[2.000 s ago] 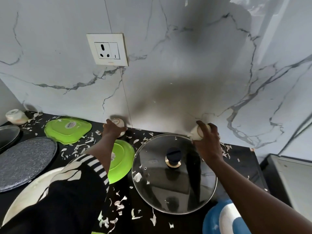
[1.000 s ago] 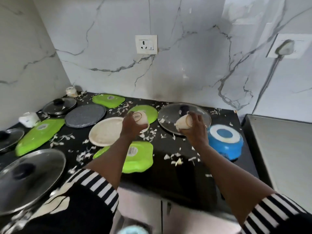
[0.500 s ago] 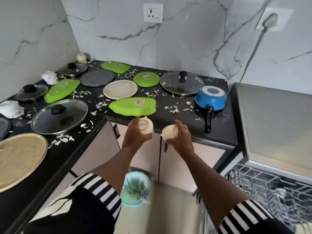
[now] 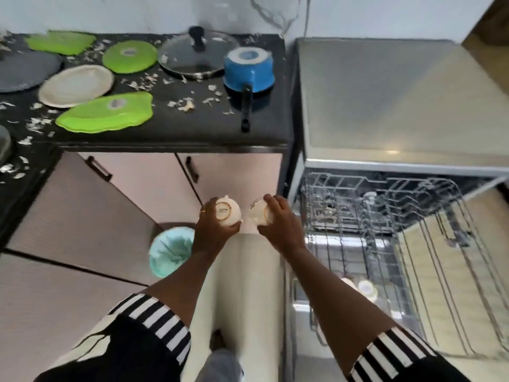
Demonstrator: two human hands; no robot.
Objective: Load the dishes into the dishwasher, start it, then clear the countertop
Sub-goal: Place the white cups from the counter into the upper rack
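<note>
My left hand (image 4: 213, 230) grips a small cream cup (image 4: 228, 213), its base with dark lettering turned up toward me. My right hand (image 4: 281, 224) grips a second cream cup (image 4: 258, 215), tilted on its side. Both are held side by side in front of the pink cabinet doors, just left of the open dishwasher (image 4: 385, 111). Its wire rack (image 4: 429, 244) is pulled out, and a cream cup (image 4: 367, 289) sits in the rack near my right forearm.
On the black countertop (image 4: 192, 128) lie green plates (image 4: 107, 113), a cream plate (image 4: 75, 85), a grey plate (image 4: 24, 71), a glass lid (image 4: 197, 57), a blue saucepan (image 4: 248, 68) and scattered white scraps. A bin with a pale blue liner (image 4: 172, 250) stands below.
I have carried both cups from the back of the counter, down and to the right. My view has swung toward the open dishwasher and its rack.
</note>
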